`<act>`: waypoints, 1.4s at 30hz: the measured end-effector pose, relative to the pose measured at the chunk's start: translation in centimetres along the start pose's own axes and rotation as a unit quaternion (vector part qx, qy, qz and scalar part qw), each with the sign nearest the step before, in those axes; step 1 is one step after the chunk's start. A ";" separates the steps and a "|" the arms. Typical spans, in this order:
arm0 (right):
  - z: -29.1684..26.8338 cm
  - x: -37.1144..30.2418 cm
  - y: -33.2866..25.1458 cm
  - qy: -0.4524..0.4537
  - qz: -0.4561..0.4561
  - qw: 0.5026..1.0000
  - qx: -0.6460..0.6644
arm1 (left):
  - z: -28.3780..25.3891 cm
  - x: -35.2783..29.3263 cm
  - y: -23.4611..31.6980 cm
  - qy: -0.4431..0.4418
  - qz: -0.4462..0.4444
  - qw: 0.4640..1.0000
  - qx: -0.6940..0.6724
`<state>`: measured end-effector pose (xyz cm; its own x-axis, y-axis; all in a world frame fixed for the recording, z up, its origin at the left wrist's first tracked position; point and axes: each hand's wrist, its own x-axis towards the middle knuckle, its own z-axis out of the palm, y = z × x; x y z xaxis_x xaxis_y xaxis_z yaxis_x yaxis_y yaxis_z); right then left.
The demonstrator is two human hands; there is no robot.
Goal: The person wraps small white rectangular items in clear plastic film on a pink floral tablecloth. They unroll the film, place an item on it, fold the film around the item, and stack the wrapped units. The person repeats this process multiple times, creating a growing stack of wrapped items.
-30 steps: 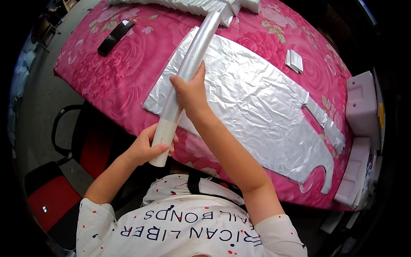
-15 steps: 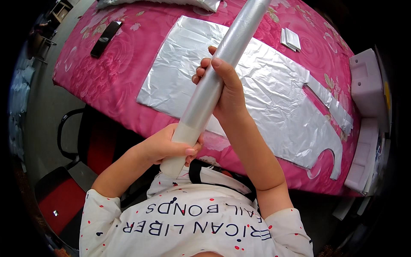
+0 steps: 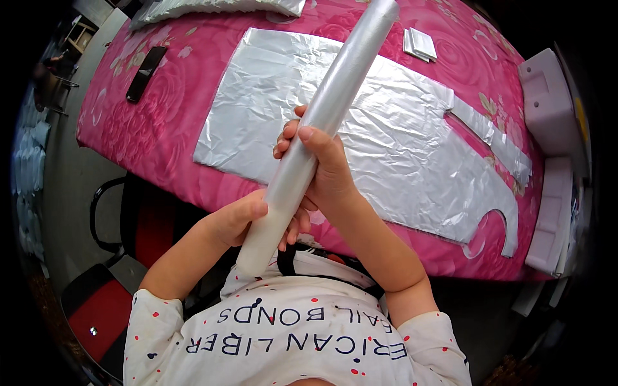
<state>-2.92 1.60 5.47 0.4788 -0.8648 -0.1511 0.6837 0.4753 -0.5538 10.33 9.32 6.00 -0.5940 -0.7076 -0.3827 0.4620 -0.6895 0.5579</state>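
Observation:
A long tube-shaped roll of translucent silvery plastic film [image 3: 328, 90] slants up across the view, its whitish lower end near my waist. Round its lower part is my left hand [image 3: 248, 219], thumb on top and fingers partly hidden underneath. Higher on the roll, my right hand [image 3: 318, 154] is wrapped around it with the fingers showing on the far side. Beneath and beyond the roll, a flat stack of silvery plastic vest bags [image 3: 412, 141] lies on the table, its handle strips pointing right.
A pink floral cloth covers the table [image 3: 174, 116]. On it are a black phone-like object [image 3: 146, 74], a small folded white stack [image 3: 420, 45] and a silvery bundle [image 3: 212, 8]. White foam boxes [image 3: 547, 109] stand at the right. Red-and-black chairs [image 3: 96, 315] are at lower left.
My right hand has come down the roll, closer to my left hand. The left thumb has shifted onto the roll's upper side. My view of the table has moved slightly.

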 end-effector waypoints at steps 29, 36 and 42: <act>-11.9 0.9 -13.1 0.069 0.119 0.830 -0.541 | -4.9 -4.3 -4.7 0.106 -0.200 0.963 0.147; -18.0 0.8 -18.7 0.205 -0.061 0.753 -0.622 | -4.9 -5.4 -3.9 0.112 -0.236 0.947 0.188; -25.5 -2.3 -27.3 0.352 -0.123 0.612 -0.697 | -7.0 -7.7 -1.8 0.045 -0.286 0.924 0.249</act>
<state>-36.72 -13.57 0.10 -0.2365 -0.9710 0.0337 -0.6822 0.1412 -0.7174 18.70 14.93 2.76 -0.5798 -0.2755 -0.7668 -0.2831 -0.8143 0.5067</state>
